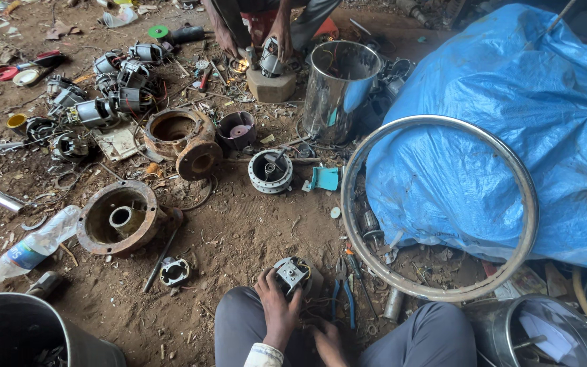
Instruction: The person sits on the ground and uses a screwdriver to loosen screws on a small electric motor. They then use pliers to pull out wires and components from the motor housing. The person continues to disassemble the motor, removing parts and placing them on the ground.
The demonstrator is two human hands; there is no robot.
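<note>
Left hand (276,306) grip clasps small motor part (292,273) — right hand (329,343) half-hidden, grip unclear.

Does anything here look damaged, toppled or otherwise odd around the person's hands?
Much lies loose on the dirt floor. A plastic bottle lies on its side at left, beside a rusty round housing. Blue-handled pliers lie on the ground next to the small motor part under the left hand. Nothing looks spilled.
</note>
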